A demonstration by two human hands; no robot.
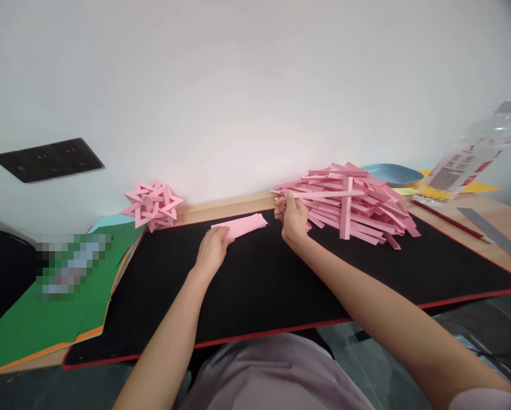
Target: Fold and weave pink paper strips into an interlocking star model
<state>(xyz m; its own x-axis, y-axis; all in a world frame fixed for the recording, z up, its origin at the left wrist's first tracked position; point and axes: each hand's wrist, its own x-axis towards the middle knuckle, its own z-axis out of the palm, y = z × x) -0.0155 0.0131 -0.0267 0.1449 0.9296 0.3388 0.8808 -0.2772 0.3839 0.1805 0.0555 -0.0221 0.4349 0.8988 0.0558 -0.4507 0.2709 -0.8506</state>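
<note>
My left hand [213, 249] is closed on the left end of a small stack of flat pink paper strips [247, 225], which lies on the black mat [255, 285]. Beside the big pile of folded pink strips [366, 213], my right hand [292, 217] pinches one folded pink strip [332, 195] at its left end. That strip points right, across the front of the pile. A pink paper star shape [153, 205] stands at the mat's back left corner.
Green sheets [68, 307] lie at the left edge. On the right are a blue dish [394, 174], a clear plastic bottle [473, 154], yellow paper [479, 187], a pencil [452, 221] and a ruler [494, 234]. The wall [238, 102] rises behind.
</note>
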